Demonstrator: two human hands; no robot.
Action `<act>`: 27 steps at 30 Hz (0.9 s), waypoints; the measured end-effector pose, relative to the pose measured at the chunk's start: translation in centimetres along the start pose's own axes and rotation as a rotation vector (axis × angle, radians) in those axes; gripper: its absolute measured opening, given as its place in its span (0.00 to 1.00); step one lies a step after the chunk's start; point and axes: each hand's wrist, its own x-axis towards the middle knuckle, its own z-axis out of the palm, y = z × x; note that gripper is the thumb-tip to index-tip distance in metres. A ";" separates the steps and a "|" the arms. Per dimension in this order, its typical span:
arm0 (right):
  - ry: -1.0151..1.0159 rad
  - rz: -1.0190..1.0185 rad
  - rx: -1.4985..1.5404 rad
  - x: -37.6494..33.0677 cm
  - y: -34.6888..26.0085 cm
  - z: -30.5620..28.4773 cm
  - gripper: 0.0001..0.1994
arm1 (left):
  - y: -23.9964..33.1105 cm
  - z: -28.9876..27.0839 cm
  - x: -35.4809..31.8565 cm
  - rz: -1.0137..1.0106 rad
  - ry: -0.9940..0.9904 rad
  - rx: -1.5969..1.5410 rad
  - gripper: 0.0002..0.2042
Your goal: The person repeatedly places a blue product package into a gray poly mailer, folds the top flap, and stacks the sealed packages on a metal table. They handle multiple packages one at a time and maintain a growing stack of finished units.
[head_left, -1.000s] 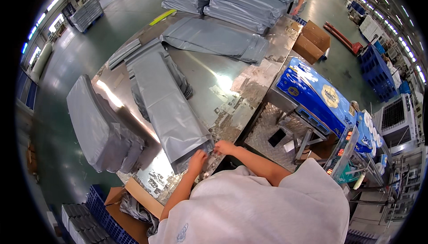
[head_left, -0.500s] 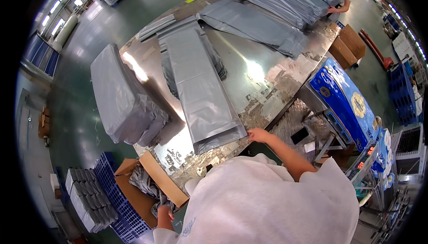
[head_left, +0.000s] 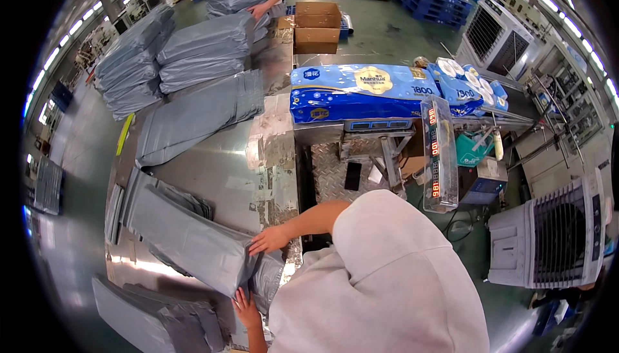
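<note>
A long grey plastic bag (head_left: 187, 234) lies on top of other grey bags on the metal table, its near end raised and puffed up. My right hand (head_left: 271, 240) rests at the far corner of that end, fingers stretched and apart against the plastic. At the near corner my left hand (head_left: 245, 309) touches the edge, its fingers also spread. The thumbs and the inside of the bag are hidden. Beneath the raised end a crumpled grey sheet (head_left: 267, 279) shows on the table.
Grey packed bundles (head_left: 206, 47) stand stacked at the far left, where another person's hand (head_left: 260, 10) touches one. A flat stack of grey bags (head_left: 203, 114) lies beyond mine. A blue tissue pack (head_left: 361, 92) sits on the conveyor, with a digital display (head_left: 438, 156) nearby.
My view has swung right. My left hand has come up from the cardboard box to the bag's end. My right hand has moved onto the bag, whose end is now raised.
</note>
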 end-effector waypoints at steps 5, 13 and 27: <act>-0.038 0.341 0.435 -0.8 -0.8 1.5 0.11 | -1.3 0.1 -2.1 -0.098 0.032 -0.238 0.16; -0.006 1.055 1.252 1.2 4.7 -0.9 0.20 | -7.3 2.7 -1.6 -0.701 0.089 -1.207 0.14; 0.253 1.068 2.526 10.4 7.6 0.0 0.39 | -8.5 0.7 6.4 -1.093 0.191 -2.309 0.31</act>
